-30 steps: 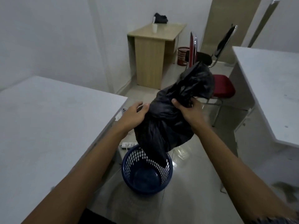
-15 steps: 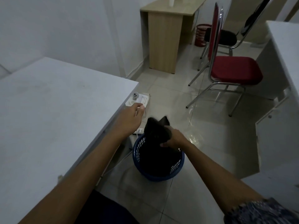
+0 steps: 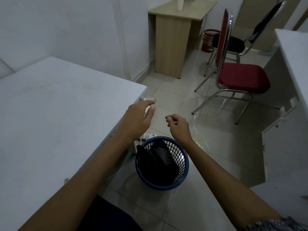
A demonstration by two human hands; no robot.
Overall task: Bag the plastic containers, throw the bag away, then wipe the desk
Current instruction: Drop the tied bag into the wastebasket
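Writing: none legible on any surface.
Bag: crumpled black plastic bag, glossy and creased, inside the bin, top fold near rim height.
Bin: round dark-blue plastic mesh wastebasket, lattice wall with solid rim, upright on the floor beside the bench corner.
Left hand: above the bench corner, fingers loosely curled, holding nothing.
Right hand: above the bin, clear of the bag, fingers loosely curled, holding nothing.
Bench: white matte rectangular bench, faintly smudged.
Floor: glossy pale tiled floor, reflective; white power strip just behind the bin.
Room: white walls; red padded chair with chrome frame; beige wood-laminate desk; red mesh wastebasket beside it.
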